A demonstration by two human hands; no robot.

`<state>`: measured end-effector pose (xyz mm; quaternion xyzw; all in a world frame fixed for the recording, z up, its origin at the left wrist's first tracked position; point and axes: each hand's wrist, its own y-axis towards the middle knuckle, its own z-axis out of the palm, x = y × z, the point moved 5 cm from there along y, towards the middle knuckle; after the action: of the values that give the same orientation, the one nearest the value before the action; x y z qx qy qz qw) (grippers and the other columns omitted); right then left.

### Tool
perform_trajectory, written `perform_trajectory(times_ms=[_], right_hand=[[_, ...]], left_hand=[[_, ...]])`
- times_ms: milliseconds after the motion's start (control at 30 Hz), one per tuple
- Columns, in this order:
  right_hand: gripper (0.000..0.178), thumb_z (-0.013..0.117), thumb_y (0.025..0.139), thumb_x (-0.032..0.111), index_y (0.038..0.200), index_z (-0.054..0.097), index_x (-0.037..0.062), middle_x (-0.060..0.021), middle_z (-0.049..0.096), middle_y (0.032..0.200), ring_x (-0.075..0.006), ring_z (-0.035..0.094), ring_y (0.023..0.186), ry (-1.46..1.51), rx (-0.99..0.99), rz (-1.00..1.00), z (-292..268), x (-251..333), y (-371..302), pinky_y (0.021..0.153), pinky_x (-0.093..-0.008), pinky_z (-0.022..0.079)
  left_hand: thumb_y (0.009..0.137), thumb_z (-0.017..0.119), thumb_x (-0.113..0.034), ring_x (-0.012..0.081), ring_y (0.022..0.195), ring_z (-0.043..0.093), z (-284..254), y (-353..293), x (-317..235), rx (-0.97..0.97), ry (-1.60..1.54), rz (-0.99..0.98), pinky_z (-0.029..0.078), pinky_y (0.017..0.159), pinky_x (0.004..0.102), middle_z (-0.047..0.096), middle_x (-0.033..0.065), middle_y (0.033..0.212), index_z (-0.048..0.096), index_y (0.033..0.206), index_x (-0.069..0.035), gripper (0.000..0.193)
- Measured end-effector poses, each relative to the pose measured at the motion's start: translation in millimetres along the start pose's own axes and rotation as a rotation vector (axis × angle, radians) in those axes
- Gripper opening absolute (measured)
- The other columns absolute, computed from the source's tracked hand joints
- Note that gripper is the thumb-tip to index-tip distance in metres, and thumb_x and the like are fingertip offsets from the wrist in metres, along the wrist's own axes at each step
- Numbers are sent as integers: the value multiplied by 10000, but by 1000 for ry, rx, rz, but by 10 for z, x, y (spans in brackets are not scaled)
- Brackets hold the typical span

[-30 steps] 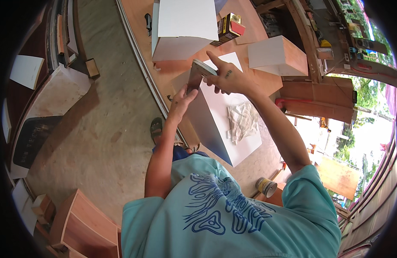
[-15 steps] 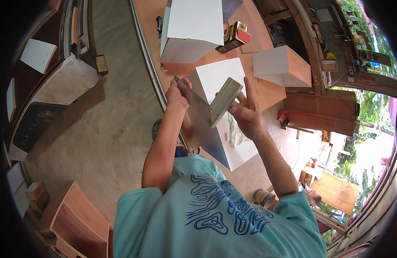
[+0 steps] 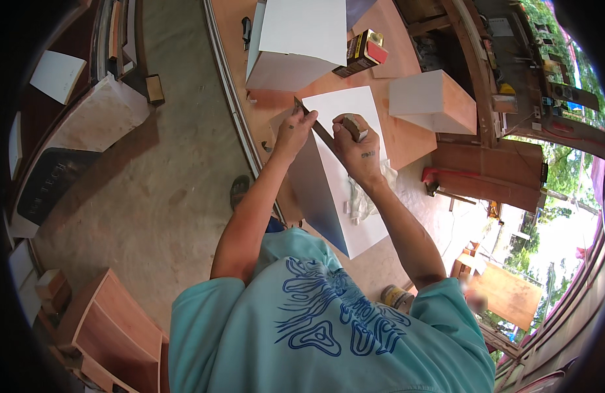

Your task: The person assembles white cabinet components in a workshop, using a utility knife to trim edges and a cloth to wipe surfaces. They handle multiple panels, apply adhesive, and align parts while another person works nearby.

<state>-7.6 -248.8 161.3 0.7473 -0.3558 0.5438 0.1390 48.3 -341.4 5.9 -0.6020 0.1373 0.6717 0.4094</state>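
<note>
A try square point(image 3: 324, 133), with a thin dark blade and a thick wooden stock, is held over a white box-shaped panel piece point(image 3: 338, 108). My left hand point(image 3: 294, 133) pinches the far end of the blade. My right hand point(image 3: 360, 149) is closed round the stock, whose end shows above the fingers. A crumpled whitish cloth or glove point(image 3: 364, 203) lies on the white piece, just below my right hand.
On the wooden worktop point(image 3: 407, 141) stand a large white box point(image 3: 302, 26), a dark can with a red patch point(image 3: 361, 54) and an open white-and-wood box point(image 3: 417, 95). A black cutter-like tool point(image 3: 246, 31) lies near the left edge. A round tin point(image 3: 397, 298) sits low at the right.
My right hand has gone from spread fingers beside the stock to a grip round it. The try square has turned and shifted slightly right and up, my left hand moving with it.
</note>
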Motion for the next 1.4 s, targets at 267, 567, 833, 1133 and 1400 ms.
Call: perform_trajectory(times_ms=[267, 567, 833, 1133, 1400], right_hand=[[87, 611, 861, 33, 947, 606, 18, -88, 611, 718, -108, 569, 653, -184, 75, -155, -2, -531, -270, 607, -254, 464], [89, 574, 898, 84, 929, 586, 2, -26, 583, 682, -75, 522, 599, -56, 53, 10, -147, -490, -440, 548, -233, 428], [75, 553, 879, 70, 909, 584, 8, -14, 576, 677, -67, 511, 598, -14, 10, 33, -216, -561, -618, 548, -228, 431], [83, 537, 860, 63, 872, 595, 6, -19, 589, 674, -81, 544, 591, -47, -2, 36, -249, -613, -642, 549, -235, 444], [92, 561, 862, 90, 875, 592, 4, -24, 591, 657, -77, 541, 576, -83, -6, 47, -366, -749, -825, 542, -230, 441]], left_hand=[[931, 581, -362, 262, 1206, 494, 89, -144, 307, 48, -49, -9, 372, 1012, 345, 519, 202, 1293, 531, 1213, 89, 534], [912, 610, -378, 223, 1098, 558, 139, -331, 379, -2, 176, 30, 391, 969, 328, 611, 155, 1201, 534, 1255, 28, 537], [887, 614, -434, 382, 1234, 451, 233, -499, 388, -17, 155, 125, 381, 1001, 404, 487, 264, 1306, 509, 1232, 64, 616], [877, 616, -462, 389, 1357, 315, 302, -492, 651, -3, 111, 105, 311, 1097, 392, 341, 317, 1419, 360, 1336, 151, 808], [884, 552, -541, 397, 1387, 247, 369, -679, 511, 97, 208, 97, 313, 1096, 410, 308, 341, 1426, 319, 1345, 171, 880]])
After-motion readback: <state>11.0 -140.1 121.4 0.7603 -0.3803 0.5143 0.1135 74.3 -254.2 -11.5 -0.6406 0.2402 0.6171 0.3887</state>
